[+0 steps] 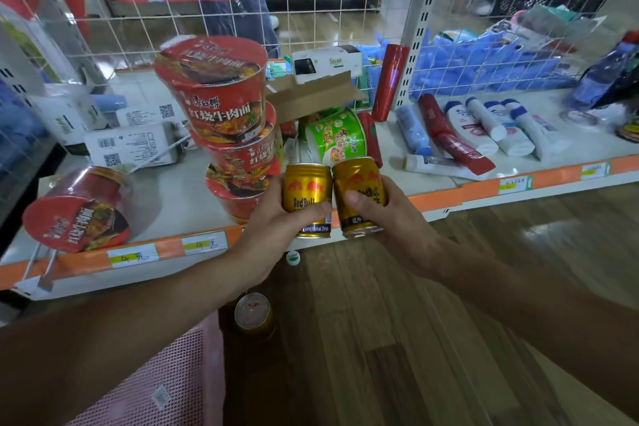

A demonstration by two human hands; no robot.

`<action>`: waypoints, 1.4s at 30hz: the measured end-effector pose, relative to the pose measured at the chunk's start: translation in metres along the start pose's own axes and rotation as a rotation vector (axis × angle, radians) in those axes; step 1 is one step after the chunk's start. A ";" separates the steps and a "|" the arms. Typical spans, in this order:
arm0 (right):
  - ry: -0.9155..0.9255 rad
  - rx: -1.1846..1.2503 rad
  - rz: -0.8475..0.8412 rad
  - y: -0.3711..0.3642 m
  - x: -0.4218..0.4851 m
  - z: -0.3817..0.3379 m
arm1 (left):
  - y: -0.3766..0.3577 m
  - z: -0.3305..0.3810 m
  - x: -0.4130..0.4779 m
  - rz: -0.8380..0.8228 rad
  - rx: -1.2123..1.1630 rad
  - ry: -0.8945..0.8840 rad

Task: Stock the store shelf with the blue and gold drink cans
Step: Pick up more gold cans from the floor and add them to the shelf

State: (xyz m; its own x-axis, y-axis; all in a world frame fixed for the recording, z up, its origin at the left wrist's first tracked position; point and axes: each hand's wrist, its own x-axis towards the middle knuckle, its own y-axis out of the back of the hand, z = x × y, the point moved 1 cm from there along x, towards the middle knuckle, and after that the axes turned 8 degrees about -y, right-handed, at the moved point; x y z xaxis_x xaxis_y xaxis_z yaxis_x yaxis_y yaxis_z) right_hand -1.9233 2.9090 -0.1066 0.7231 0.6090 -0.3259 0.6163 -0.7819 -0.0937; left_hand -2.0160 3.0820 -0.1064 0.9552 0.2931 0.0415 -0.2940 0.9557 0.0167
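We read "RedBull" and "unctional Drink" on the left gold can (306,199), "红牛" on the right gold can (359,199), "红烧牛肉面" on the top red noodle bowl (218,93), and "4 元" on a shelf-edge tag (204,244).

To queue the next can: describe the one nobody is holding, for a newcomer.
Below the shelf's orange front edge sits a pink mesh basket. Right of it stands a gold can, silver top up, the only one in no hand.

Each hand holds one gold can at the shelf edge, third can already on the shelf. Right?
No. Head view shows the third can below the shelf, beside the pink basket. Left hand holds the left-hand can, right hand the right-hand can.
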 end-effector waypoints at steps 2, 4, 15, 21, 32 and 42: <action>0.025 -0.021 0.016 0.000 0.002 0.001 | 0.000 0.000 0.001 0.000 0.021 -0.007; 0.051 -0.046 0.046 0.002 0.004 0.004 | 0.000 -0.003 0.002 0.007 0.037 -0.020; -0.057 0.063 0.002 0.012 0.027 0.043 | -0.007 -0.042 0.013 0.050 0.062 0.009; -0.227 0.167 -0.015 0.000 -0.007 0.057 | -0.014 -0.029 -0.023 0.095 0.135 0.159; -0.422 0.146 0.086 -0.047 -0.157 -0.061 | -0.013 0.124 -0.123 0.145 0.034 0.427; -0.336 0.088 0.179 -0.097 -0.244 -0.321 | 0.011 0.394 -0.118 0.124 -0.052 0.428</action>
State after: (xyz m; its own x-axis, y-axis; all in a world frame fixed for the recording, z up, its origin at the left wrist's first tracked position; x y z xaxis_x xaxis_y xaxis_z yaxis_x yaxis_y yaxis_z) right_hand -2.0601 2.8790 0.2838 0.6653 0.3958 -0.6330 0.4500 -0.8892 -0.0830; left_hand -2.1455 3.0471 0.2829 0.8442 0.3808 -0.3773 -0.4158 0.9094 -0.0126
